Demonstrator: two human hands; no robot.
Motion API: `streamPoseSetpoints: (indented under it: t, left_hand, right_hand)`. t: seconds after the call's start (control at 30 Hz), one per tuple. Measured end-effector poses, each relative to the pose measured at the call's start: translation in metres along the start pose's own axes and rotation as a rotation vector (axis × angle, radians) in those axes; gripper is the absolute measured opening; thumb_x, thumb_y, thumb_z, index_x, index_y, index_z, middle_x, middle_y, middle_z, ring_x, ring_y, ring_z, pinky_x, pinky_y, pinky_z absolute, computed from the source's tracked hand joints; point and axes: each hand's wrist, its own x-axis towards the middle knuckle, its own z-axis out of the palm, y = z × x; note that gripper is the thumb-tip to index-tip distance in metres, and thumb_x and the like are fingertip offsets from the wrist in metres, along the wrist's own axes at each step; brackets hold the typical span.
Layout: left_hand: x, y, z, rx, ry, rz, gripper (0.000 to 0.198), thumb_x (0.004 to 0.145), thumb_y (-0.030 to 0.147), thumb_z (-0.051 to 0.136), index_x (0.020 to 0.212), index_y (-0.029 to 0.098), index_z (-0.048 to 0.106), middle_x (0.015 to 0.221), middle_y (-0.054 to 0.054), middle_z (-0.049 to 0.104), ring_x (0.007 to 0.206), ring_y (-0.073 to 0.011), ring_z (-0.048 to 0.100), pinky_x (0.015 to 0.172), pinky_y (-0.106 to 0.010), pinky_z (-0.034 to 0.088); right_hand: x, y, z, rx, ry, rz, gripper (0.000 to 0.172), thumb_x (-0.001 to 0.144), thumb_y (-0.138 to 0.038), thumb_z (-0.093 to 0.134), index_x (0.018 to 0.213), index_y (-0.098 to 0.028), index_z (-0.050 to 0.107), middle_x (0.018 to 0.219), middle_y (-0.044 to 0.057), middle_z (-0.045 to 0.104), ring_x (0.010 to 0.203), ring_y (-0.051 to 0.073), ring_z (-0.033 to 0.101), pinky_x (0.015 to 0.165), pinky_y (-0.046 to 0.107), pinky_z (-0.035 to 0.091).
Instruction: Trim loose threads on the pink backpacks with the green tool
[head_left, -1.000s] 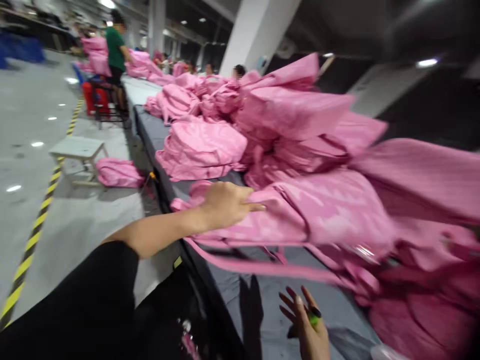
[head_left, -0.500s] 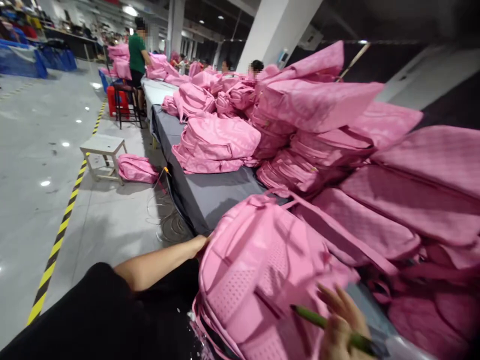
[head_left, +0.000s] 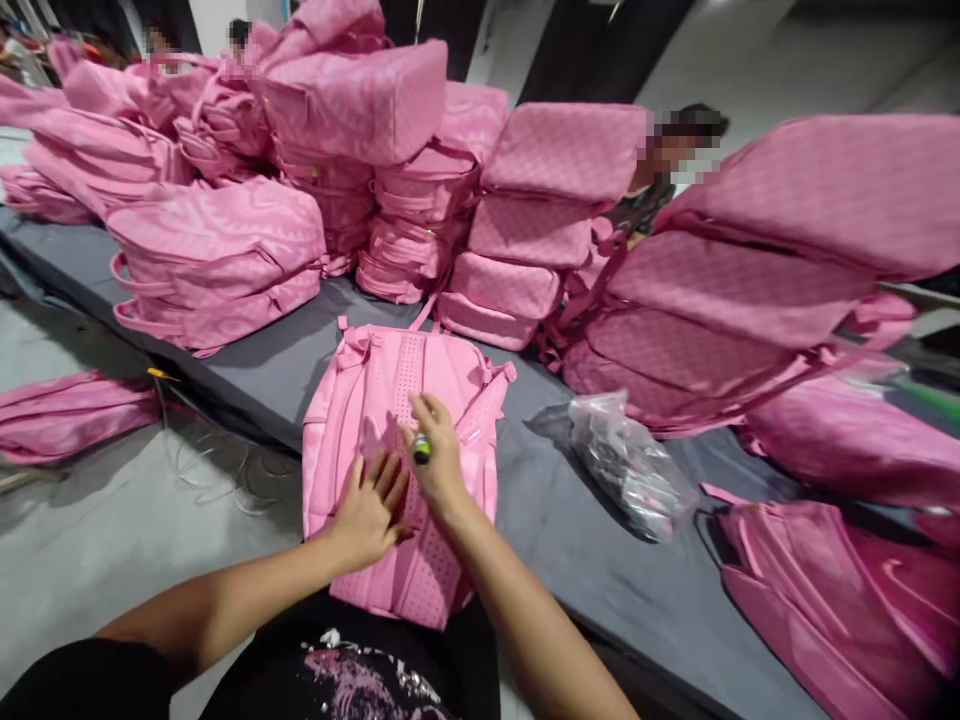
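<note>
Pink backpack point(head_left: 352, 400) lies padded-back up on the grey worktop point(head_left: 555, 500), its lower end over the near edge. Left hand point(head_left: 367, 510) is flat on it, fingers spread. Right hand point(head_left: 439, 470), at the left hand's 1 o'clock, rests on the backpack with fingers pinching a green pen point(head_left: 421, 449). Plastic bag point(head_left: 630, 465) at 3 o'clock, backpack stacks point(head_left: 525, 230) at 12.

No words, numbers or brand marks can be read. The black shirt point(head_left: 352, 668) carries a pink and white print, too broken and blurred to make out as letters. The pink backpack point(head_left: 375, 390) and the plastic bag point(head_left: 630, 465) show no legible label.
</note>
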Motion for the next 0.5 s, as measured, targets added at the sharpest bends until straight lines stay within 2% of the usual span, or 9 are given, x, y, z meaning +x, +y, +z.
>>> streamPoseSetpoints:
  t: [0.07,0.13,0.17,0.23,0.27,0.33,0.4,0.43,0.5]
  left_hand:
    - [-0.009,-0.004,0.011,0.046,-0.032,0.014,0.082,0.094,0.066,0.047,0.158,0.016,0.032,0.165,-0.017,0.025,0.154,-0.0401,0.023,0.122,-0.066,0.023]
    - [-0.021,-0.011,0.018,0.070,-0.055,0.018,0.075,0.097,0.062,0.044,0.158,0.021,0.033,0.165,-0.012,0.027,0.153,-0.0374,0.025,0.122,-0.061,0.026]
    - [-0.029,-0.014,0.021,0.082,-0.069,0.019,0.071,0.098,0.060,0.044,0.158,0.023,0.032,0.165,-0.010,0.029,0.153,-0.0362,0.027,0.122,-0.060,0.028]
    - [-0.042,-0.018,0.026,0.104,-0.089,0.026,0.068,0.099,0.055,0.044,0.159,0.026,0.030,0.164,-0.008,0.031,0.152,-0.0351,0.031,0.120,-0.058,0.030]
    - [-0.047,-0.019,0.028,0.111,-0.089,0.038,0.069,0.099,0.055,0.044,0.159,0.025,0.029,0.164,-0.008,0.032,0.151,-0.0352,0.032,0.120,-0.058,0.030]
    - [-0.043,-0.015,0.025,0.109,-0.057,0.107,0.068,0.098,0.055,0.045,0.158,0.024,0.034,0.163,-0.009,0.035,0.150,-0.0346,0.032,0.120,-0.058,0.027]
    - [-0.014,-0.008,0.013,0.071,-0.025,0.324,0.056,0.100,0.050,0.045,0.151,0.027,0.046,0.158,-0.006,0.044,0.148,-0.0286,0.037,0.123,-0.052,0.024]
    - [0.011,-0.004,0.006,0.041,-0.017,0.462,0.047,0.101,0.045,0.046,0.145,0.029,0.053,0.154,-0.004,0.050,0.145,-0.0241,0.041,0.123,-0.047,0.023]
    - [0.077,0.003,-0.008,-0.017,-0.044,0.775,0.036,0.101,0.039,0.047,0.130,0.028,0.065,0.141,-0.002,0.063,0.132,-0.0183,0.052,0.116,-0.034,0.032]
  right_hand:
    - [-0.014,0.019,-0.008,-0.178,-0.187,-0.048,0.046,0.094,-0.012,0.046,0.136,-0.018,0.062,0.147,0.019,0.053,0.128,0.026,0.059,0.099,0.042,0.055]
    - [-0.046,0.038,-0.029,-0.369,-0.242,-0.010,0.052,0.090,-0.004,0.041,0.136,-0.015,0.061,0.151,0.021,0.049,0.135,0.029,0.054,0.095,0.040,0.057]
    - [-0.066,0.046,-0.042,-0.457,-0.193,0.039,0.053,0.089,-0.003,0.040,0.136,-0.014,0.061,0.152,0.022,0.047,0.135,0.031,0.053,0.090,0.038,0.059]
    - [-0.103,0.061,-0.064,-0.604,-0.116,0.130,0.055,0.087,-0.006,0.043,0.137,-0.021,0.059,0.153,0.017,0.047,0.129,0.031,0.058,0.079,0.035,0.060]
    - [-0.117,0.067,-0.070,-0.657,-0.080,0.173,0.056,0.087,-0.009,0.045,0.140,-0.025,0.057,0.154,0.015,0.046,0.127,0.032,0.059,0.073,0.035,0.060]
    - [-0.135,0.078,-0.071,-0.668,0.023,0.185,0.054,0.091,-0.017,0.047,0.143,-0.027,0.053,0.155,0.014,0.046,0.126,0.035,0.059,0.075,0.039,0.060]
    - [-0.140,0.083,-0.060,-0.613,0.112,0.161,0.052,0.095,-0.020,0.047,0.146,-0.025,0.050,0.155,0.015,0.046,0.129,0.036,0.058,0.083,0.044,0.060]
    - [-0.140,0.084,-0.052,-0.580,0.135,0.138,0.052,0.096,-0.019,0.046,0.148,-0.024,0.049,0.155,0.016,0.046,0.131,0.036,0.057,0.087,0.045,0.060]
    - [-0.140,0.085,-0.041,-0.533,0.131,0.076,0.054,0.097,-0.014,0.044,0.150,-0.026,0.047,0.158,0.016,0.043,0.134,0.035,0.055,0.088,0.044,0.060]
